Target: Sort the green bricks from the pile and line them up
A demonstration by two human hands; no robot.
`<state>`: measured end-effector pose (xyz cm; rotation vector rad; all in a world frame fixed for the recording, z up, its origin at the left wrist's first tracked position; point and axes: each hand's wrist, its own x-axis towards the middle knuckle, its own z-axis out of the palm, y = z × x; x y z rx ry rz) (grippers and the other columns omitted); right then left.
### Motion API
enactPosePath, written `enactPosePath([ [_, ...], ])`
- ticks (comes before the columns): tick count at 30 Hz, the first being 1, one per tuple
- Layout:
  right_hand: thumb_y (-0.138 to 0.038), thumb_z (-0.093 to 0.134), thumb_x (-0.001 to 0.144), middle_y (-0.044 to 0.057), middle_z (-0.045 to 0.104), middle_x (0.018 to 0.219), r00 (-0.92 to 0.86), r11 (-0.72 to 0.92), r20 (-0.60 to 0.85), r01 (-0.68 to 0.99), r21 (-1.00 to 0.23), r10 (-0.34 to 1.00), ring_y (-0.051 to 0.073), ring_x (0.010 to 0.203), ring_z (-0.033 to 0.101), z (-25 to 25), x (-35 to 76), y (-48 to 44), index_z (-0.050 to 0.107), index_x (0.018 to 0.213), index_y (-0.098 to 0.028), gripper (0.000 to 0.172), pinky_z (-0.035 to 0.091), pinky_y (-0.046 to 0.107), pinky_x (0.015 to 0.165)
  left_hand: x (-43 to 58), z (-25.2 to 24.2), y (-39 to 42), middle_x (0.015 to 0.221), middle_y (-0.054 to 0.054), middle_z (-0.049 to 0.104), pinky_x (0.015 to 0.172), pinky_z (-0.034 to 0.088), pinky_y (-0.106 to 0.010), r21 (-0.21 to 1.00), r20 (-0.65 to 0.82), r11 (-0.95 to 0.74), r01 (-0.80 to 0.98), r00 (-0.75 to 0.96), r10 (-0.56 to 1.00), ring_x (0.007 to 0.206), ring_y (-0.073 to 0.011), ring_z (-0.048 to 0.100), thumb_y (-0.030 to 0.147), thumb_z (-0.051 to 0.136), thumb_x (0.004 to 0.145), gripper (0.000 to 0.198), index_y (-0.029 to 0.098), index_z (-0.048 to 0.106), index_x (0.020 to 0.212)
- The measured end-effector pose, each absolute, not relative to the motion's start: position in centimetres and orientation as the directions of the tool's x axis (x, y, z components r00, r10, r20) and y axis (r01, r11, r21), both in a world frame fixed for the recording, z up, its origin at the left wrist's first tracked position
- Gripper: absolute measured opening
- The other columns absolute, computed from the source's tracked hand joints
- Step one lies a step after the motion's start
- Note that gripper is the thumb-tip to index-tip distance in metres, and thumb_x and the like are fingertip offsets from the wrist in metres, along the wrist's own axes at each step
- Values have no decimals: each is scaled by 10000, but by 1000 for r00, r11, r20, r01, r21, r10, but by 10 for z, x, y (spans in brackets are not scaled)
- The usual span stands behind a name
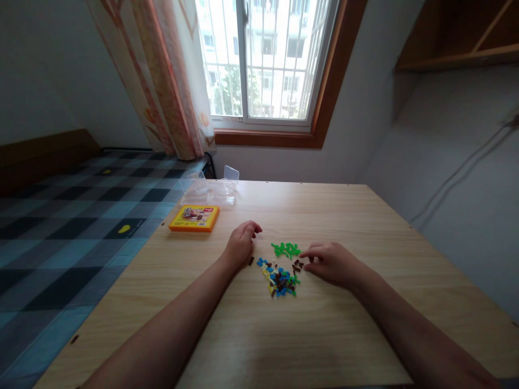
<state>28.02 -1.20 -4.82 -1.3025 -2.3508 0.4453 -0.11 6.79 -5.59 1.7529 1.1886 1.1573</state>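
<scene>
My left hand [242, 240] rests on the table left of the small building bricks, its fingers loosely bent and nothing visible in them. My right hand [332, 263] is at the right of the bricks, index finger stretched out and thumb apart from it. Its fingertips are close beside a few dark brown bricks [297, 266]; whether they touch is too small to tell. Bright green pieces [286, 249] lie in a group beyond these. Nearer to me is a mixed pile [283, 282] of blue, yellow, brown and green bricks.
An orange-and-yellow box [194, 218] lies flat at the table's left side. Behind it sits clear plastic packaging [213, 190]. The wooden table [320, 335] borders a bed with a checked cover [73, 254] on the left. A curtain and barred window are ahead.
</scene>
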Motion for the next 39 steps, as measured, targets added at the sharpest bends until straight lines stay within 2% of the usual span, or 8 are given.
enactPosePath([
  [7, -354, 653, 930, 25, 721, 829, -513, 535, 185, 709, -460, 838, 134, 731, 629, -48, 263, -14, 798, 1021, -294, 181, 435, 232, 686, -1, -56, 68, 763, -46, 653, 696, 484, -334, 893, 280, -326, 310, 186, 942, 744, -205, 590, 455, 376, 905, 395, 200, 635, 751],
  [11, -336, 624, 956, 45, 734, 883, -542, 585, 233, 685, -434, 807, 161, 813, 649, -51, 254, -13, 797, 995, -271, 189, 458, 256, 751, -1, -57, 69, 756, -50, 655, 725, 492, -345, 882, 293, -344, 323, 196, 936, 763, -215, 597, 464, 367, 905, 408, 204, 634, 739],
  [15, -315, 622, 955, 52, 741, 931, -538, 598, 270, 657, -460, 798, 168, 849, 661, -55, 259, -12, 793, 1034, -264, 195, 477, 268, 789, -1, -57, 69, 768, -55, 666, 736, 499, -348, 884, 273, -324, 337, 192, 943, 775, -219, 605, 474, 361, 904, 416, 205, 633, 742],
  [23, -264, 649, 909, 32, 726, 855, -509, 543, 204, 715, -441, 836, 150, 760, 642, -51, 273, -13, 800, 1030, -282, 194, 453, 245, 705, -2, -59, 69, 749, -49, 645, 727, 483, -341, 887, 288, -336, 318, 189, 939, 749, -209, 591, 471, 365, 917, 420, 202, 638, 745],
  [31, -304, 600, 969, 22, 754, 932, -532, 566, 219, 678, -469, 818, 158, 862, 672, -54, 253, -12, 801, 1011, -315, 206, 471, 252, 796, -1, -58, 69, 741, -52, 644, 735, 481, -347, 869, 300, -353, 346, 197, 933, 748, -212, 595, 455, 358, 921, 425, 199, 641, 734],
  [35, -282, 614, 948, 38, 749, 924, -511, 562, 241, 699, -442, 825, 159, 826, 671, -52, 259, -13, 798, 1039, -279, 205, 467, 249, 755, -2, -58, 69, 739, -52, 642, 733, 475, -347, 868, 307, -360, 342, 200, 930, 742, -211, 590, 454, 353, 925, 432, 197, 642, 731],
  [39, -233, 597, 938, 44, 742, 859, -511, 564, 245, 705, -430, 824, 152, 778, 664, -52, 265, -12, 808, 980, -250, 216, 455, 237, 702, -2, -59, 69, 744, -49, 639, 738, 468, -347, 866, 308, -364, 342, 208, 928, 749, -210, 584, 461, 349, 925, 438, 198, 641, 731],
])
